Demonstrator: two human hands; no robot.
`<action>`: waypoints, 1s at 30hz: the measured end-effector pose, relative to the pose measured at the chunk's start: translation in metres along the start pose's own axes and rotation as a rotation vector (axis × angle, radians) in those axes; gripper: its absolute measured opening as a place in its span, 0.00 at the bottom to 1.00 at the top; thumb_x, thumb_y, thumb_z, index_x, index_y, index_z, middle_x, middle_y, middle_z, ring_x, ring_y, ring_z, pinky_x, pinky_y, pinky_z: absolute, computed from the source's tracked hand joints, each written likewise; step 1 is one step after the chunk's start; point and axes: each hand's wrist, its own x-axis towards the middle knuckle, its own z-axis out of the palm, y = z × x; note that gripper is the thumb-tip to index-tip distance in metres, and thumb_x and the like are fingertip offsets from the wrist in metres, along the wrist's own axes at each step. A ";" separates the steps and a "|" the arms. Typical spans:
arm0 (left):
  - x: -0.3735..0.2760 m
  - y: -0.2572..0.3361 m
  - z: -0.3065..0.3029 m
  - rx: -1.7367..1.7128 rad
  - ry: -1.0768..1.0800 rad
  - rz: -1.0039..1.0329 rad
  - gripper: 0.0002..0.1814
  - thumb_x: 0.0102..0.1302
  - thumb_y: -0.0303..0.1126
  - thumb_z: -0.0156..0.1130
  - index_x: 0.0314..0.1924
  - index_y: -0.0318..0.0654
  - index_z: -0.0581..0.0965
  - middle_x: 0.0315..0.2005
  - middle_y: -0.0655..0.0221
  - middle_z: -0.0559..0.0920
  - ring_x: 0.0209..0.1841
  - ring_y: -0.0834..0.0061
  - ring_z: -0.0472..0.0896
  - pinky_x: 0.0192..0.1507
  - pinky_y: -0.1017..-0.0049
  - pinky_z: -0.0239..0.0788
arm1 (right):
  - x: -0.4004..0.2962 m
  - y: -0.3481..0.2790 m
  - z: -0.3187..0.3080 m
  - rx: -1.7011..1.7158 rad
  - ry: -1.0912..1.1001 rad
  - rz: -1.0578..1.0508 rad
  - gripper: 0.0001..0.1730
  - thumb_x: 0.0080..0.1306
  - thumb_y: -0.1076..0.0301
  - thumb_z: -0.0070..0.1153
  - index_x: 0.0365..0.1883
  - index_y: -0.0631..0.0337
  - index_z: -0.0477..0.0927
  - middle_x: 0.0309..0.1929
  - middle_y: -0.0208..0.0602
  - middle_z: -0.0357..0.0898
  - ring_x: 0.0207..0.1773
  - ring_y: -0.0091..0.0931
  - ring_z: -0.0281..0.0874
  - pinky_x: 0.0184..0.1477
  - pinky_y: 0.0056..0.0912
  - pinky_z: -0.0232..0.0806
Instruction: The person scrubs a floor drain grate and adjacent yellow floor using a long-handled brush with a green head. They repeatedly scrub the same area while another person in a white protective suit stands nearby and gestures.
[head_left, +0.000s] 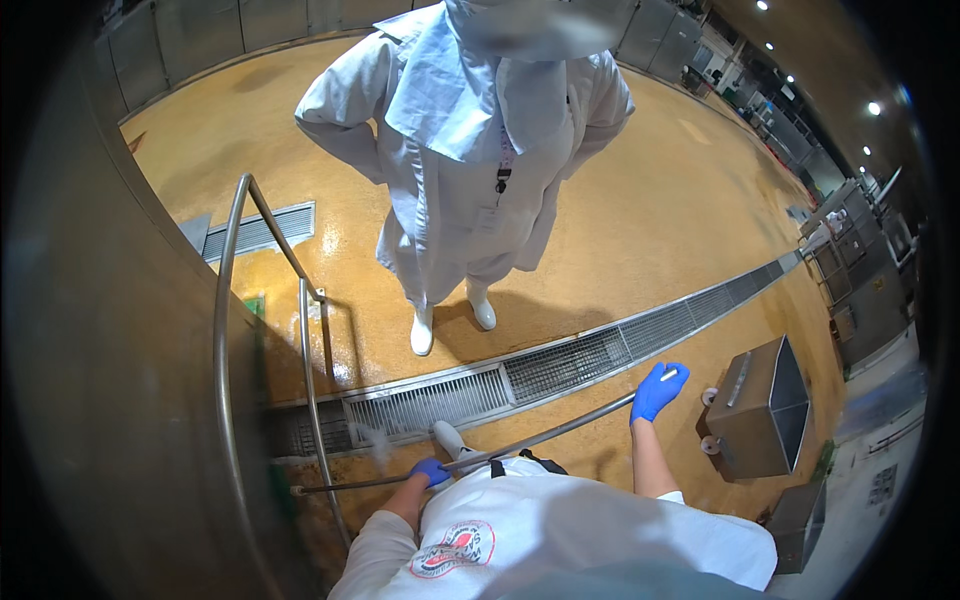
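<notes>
A long metal pole (555, 433) slants across the front of my body. My left hand (430, 472), in a blue glove, grips it low down by my hip. In a matching glove, my right hand (658, 391) is closed around the upper end, out to the right. The pole's lower end (300, 490) reaches left, close to a tubular steel handrail (229, 352). Below the pole, one of my white boots (450, 439) stands at the edge of a floor drain grating (427, 405).
A person (465, 202) in a white coat and white boots faces me across the drain. A steel wall (112, 315) rises on the left. To the right are a wheeled metal bin (757, 416) and another metal container (796, 525). The yellow floor (690, 202) looks wet in places.
</notes>
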 end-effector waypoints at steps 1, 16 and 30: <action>0.000 -0.004 -0.003 0.005 0.010 0.011 0.24 0.51 0.54 0.56 0.42 0.47 0.81 0.42 0.61 0.80 0.45 0.60 0.78 0.49 0.65 0.69 | -0.001 -0.007 0.004 0.060 -0.030 0.059 0.07 0.57 0.79 0.48 0.30 0.60 0.63 0.26 0.31 0.61 0.26 0.22 0.63 0.29 0.25 0.62; -0.024 -0.038 -0.032 -0.111 0.376 0.084 0.20 0.52 0.55 0.54 0.31 0.49 0.82 0.32 0.60 0.82 0.36 0.58 0.80 0.40 0.62 0.71 | 0.028 -0.086 0.046 1.147 -0.796 0.733 0.26 0.70 0.56 0.39 0.10 0.50 0.55 0.08 0.25 0.51 0.12 0.23 0.49 0.18 0.26 0.52; -0.029 -0.061 -0.036 -0.053 0.351 0.046 0.18 0.53 0.52 0.53 0.31 0.50 0.82 0.32 0.63 0.82 0.37 0.59 0.80 0.41 0.63 0.71 | 0.001 -0.106 0.049 1.171 -0.877 0.750 0.28 0.72 0.56 0.34 0.09 0.46 0.51 0.07 0.20 0.44 0.10 0.19 0.41 0.15 0.26 0.43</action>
